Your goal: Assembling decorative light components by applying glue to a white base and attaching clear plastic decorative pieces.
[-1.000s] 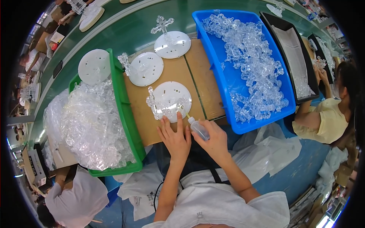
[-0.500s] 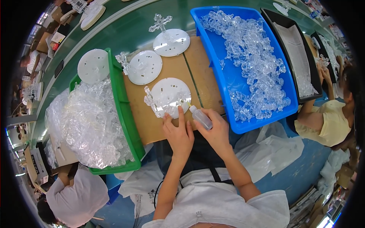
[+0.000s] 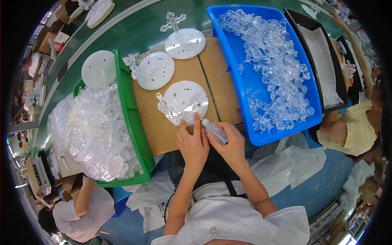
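Note:
My right hand [image 3: 232, 146] is closed around a small clear squeeze bottle [image 3: 215, 131] with a white cap and a thin yellowish nozzle. The nozzle points at the near edge of a round white disc [image 3: 179, 98] with small slots and holes. Two fingers of my left hand [image 3: 192, 146] rest on that near edge, stretched out and apart, holding nothing. A clear ornate plastic piece [image 3: 163, 108] stands at the disc's left side. Just beyond lie two similar discs, the left one [image 3: 157, 72] and the far one [image 3: 188, 45], with a clear cross-shaped piece [image 3: 173, 22] on the latter.
A green bin [image 3: 132, 122] heaped with clear bagged parts stands left, with another white disc [image 3: 99, 69] at its far end. To the right are a blue bin [image 3: 234, 77] of clear pieces and a black tray [image 3: 341, 81]. Co-workers sit on both sides.
The bottle's nozzle has shifted left toward my left index finger. The near disc has moved slightly right. A co-worker on the right has raised an arm.

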The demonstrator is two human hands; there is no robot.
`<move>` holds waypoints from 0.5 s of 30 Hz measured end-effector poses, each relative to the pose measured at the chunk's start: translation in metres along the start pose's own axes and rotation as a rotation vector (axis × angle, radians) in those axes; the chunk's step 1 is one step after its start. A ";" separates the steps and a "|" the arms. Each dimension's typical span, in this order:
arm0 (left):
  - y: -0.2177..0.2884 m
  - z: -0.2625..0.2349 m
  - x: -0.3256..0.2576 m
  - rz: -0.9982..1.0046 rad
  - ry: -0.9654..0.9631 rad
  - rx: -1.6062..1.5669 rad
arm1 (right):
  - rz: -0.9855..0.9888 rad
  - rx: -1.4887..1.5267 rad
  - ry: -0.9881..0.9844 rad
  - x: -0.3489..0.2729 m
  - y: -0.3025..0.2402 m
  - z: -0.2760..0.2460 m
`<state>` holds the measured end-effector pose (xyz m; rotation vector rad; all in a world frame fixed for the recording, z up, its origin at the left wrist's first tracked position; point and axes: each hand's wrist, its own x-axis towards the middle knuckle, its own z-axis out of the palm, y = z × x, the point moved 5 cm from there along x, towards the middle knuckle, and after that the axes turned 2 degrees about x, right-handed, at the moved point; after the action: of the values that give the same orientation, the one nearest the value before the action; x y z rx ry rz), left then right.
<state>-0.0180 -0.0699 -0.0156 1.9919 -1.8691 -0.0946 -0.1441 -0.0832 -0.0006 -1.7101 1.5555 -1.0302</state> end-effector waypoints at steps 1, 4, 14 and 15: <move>0.000 0.000 0.000 -0.002 0.000 -0.001 | 0.011 0.007 -0.001 0.002 0.001 -0.001; 0.001 -0.001 0.001 -0.005 0.002 0.020 | 0.041 0.026 0.007 0.002 0.003 -0.006; -0.024 -0.010 -0.015 0.041 -0.063 -0.247 | 0.122 0.179 0.013 -0.008 0.001 -0.004; -0.023 -0.011 -0.016 0.054 -0.133 -0.181 | 0.122 0.177 0.008 -0.008 0.001 -0.001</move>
<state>0.0057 -0.0516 -0.0169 1.8509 -1.9197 -0.3757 -0.1456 -0.0755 -0.0016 -1.4751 1.5055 -1.0798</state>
